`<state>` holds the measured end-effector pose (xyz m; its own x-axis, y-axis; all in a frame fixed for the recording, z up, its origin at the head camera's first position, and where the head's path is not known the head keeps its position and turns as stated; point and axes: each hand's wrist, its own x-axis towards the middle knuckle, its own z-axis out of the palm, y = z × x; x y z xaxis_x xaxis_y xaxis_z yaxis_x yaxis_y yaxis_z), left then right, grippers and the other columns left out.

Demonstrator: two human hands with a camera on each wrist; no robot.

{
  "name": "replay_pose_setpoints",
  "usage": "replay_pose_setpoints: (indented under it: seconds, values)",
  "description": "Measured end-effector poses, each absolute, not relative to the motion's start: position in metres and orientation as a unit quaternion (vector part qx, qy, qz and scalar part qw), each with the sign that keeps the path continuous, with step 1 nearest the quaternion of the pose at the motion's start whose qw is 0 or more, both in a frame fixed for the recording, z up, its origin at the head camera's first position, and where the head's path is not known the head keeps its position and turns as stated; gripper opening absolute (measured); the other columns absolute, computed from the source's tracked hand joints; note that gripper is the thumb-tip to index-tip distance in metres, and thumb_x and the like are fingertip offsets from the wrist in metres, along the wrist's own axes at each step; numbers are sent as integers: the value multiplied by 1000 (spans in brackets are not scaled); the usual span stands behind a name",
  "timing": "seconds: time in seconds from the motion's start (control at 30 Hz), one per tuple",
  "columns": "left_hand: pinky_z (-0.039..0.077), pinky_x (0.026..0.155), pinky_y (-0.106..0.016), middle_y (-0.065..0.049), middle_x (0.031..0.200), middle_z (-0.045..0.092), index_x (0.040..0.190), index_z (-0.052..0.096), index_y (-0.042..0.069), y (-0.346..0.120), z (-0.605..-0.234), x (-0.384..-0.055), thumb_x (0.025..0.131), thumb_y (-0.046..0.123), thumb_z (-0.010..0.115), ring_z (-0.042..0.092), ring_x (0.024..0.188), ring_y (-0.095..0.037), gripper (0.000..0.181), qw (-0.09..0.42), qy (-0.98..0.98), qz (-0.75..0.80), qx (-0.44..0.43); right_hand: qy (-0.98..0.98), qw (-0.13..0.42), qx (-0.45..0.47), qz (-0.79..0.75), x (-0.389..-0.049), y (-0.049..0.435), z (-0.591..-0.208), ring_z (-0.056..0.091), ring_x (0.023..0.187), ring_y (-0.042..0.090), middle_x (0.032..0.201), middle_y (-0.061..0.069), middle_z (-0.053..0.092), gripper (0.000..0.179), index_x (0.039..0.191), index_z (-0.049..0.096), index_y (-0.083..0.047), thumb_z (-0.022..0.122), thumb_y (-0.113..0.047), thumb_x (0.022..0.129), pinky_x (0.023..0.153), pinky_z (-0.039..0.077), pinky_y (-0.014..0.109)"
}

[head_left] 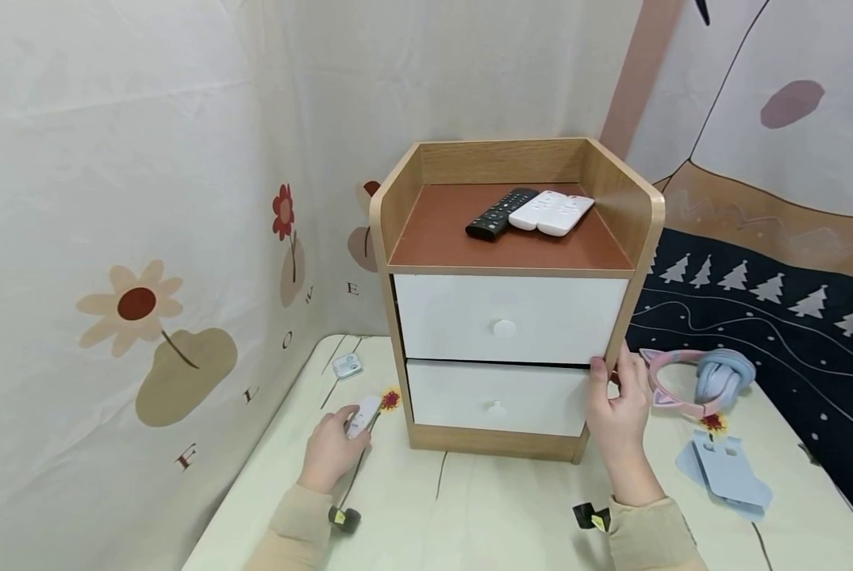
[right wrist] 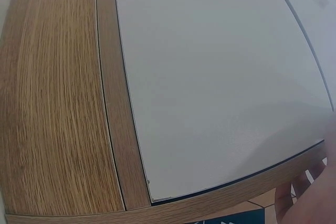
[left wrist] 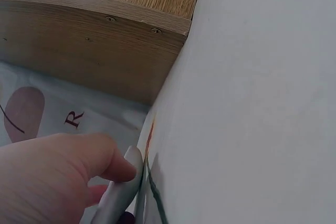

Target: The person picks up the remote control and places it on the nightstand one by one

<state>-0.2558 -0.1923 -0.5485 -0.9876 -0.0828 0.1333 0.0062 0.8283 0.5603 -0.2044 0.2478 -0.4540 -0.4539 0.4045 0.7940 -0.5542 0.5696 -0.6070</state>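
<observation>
A small wooden cabinet [head_left: 515, 446] with two white drawers, an upper drawer [head_left: 469, 317] and a lower drawer [head_left: 462, 396], stands upright on the table; both look closed. At its right side my right hand [head_left: 620, 404] grips the side edge, thumb at the front and fingers round the side. To the left of the cabinet my left hand [head_left: 335, 448] holds a white remote control [head_left: 363, 416] low over the table, close to a flower on a stem [head_left: 390, 399]. In the left wrist view, thumb and fingers pinch the remote. The right wrist view shows only part of the right hand [right wrist: 315, 198].
A black remote [head_left: 501, 214] and white remotes [head_left: 553, 212] lie on the cabinet's brown top. Behind the left hand sits a small pale-blue case [head_left: 347, 365]. On the right are a pink cat-ear headband [head_left: 665, 381], a blue-grey bundle [head_left: 724, 377] and a light-blue holder [head_left: 729, 472]. Printed curtains enclose the table.
</observation>
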Motion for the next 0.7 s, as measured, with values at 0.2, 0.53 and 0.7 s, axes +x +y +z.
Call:
replay_pose_setpoints:
  seconds: [0.2,0.53,0.7]
  values:
    - [60,93,-56,-20,121,76,142,72,9,-192,-548,-255,92,29,75,73,104,-32,53,80,-945,-316,37,-717,523,55,458,-205,249,-454,51,116,-11,112,16,62,50,153,62,0,71,-5,104,96,45,0]
    - [57,83,-41,-15,121,77,140,73,19,-188,-529,-253,95,30,74,72,103,-30,47,150,-915,-371,55,-711,524,59,465,-207,249,-454,51,116,-9,111,1,60,49,151,64,0,72,-3,103,95,45,0]
    - [51,75,-29,-10,118,77,138,74,19,-186,-506,-250,94,26,76,71,98,-27,45,225,-892,-391,39,-708,527,61,466,-207,249,-455,51,116,-9,112,-2,59,49,149,65,1,72,2,101,95,45,0]
